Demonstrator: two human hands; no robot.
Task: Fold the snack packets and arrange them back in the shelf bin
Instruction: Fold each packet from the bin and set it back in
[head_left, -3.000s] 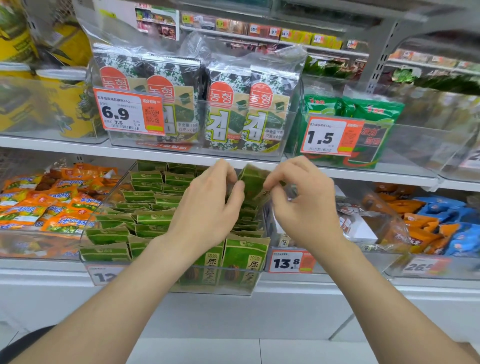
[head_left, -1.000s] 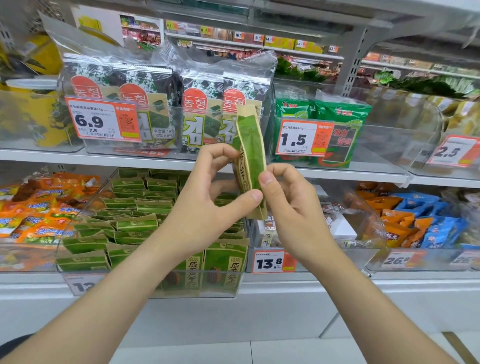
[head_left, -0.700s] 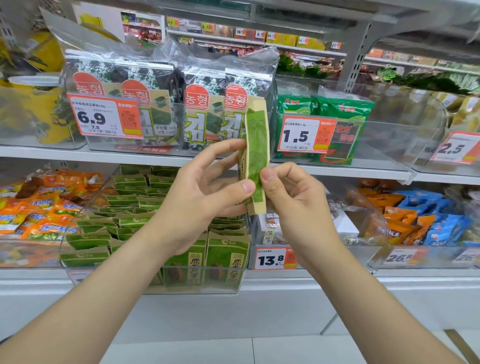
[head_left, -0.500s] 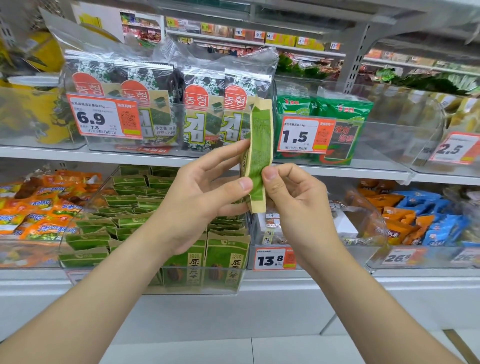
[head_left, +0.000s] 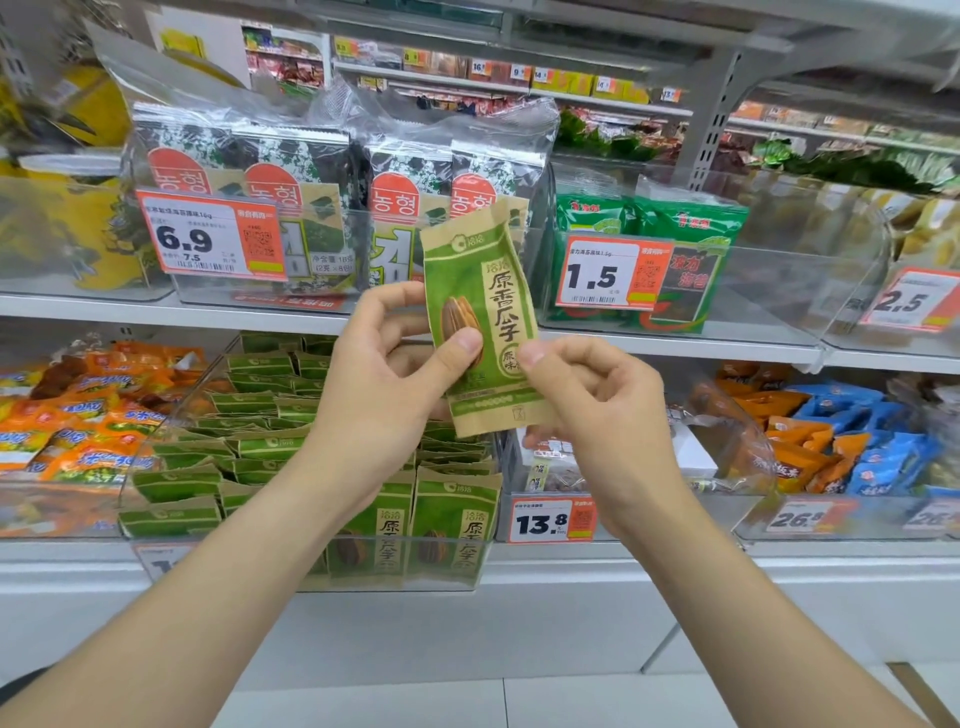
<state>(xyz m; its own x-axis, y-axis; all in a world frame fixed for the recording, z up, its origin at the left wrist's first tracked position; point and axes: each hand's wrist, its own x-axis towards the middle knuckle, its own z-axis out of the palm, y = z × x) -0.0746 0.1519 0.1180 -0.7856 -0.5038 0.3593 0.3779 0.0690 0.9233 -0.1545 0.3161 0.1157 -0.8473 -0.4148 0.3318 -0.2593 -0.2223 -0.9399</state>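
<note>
Left hand: your left hand (head_left: 384, 384) grips the packet (head_left: 480, 312) at its lower left. The thumb presses on the printed face and the fingers curl behind.
Right hand: your right hand (head_left: 597, 410) pinches the packet's right edge between thumb and forefinger, with the other fingers curled under.
Packet: you hold it upright in the air, its top leaning slightly to 11 o'clock. Its face is towards you, in front of the upper shelf edge (head_left: 156, 312).
Bin: the clear bin (head_left: 395, 571) sits at 7 o'clock from the packet on the lower shelf. It is packed with green packets (head_left: 249, 447), and two stand upright against its front wall.
Edges: the bin's left wall runs back towards 1 o'clock, just beside the orange packets (head_left: 67, 421). Its right wall is just beside the bin bearing the 13.8 tag (head_left: 550, 519).
Open room: the bin's top is open. You have free air between your forearms at 6 o'clock.
Packet writing: 洽洽 at the top and 原香瓜子 down the middle, with a seed picture at 9 o'clock.
Tags: the 6.9 tag (head_left: 210, 236) is at 10 o'clock, the 1.5 tag (head_left: 613, 273) at 2 o'clock and the 2.5 tag (head_left: 911, 301) at 3 o'clock.
Seaweed packs: the seaweed packs (head_left: 332, 197) at 11 o'clock read 농형 in red.
Hidden: your hands cover the bin's right rear rows. Your left forearm cuts the bin's own tag (head_left: 158, 558) down to a "1". The far-right tag (head_left: 800, 517) reads only "26".
</note>
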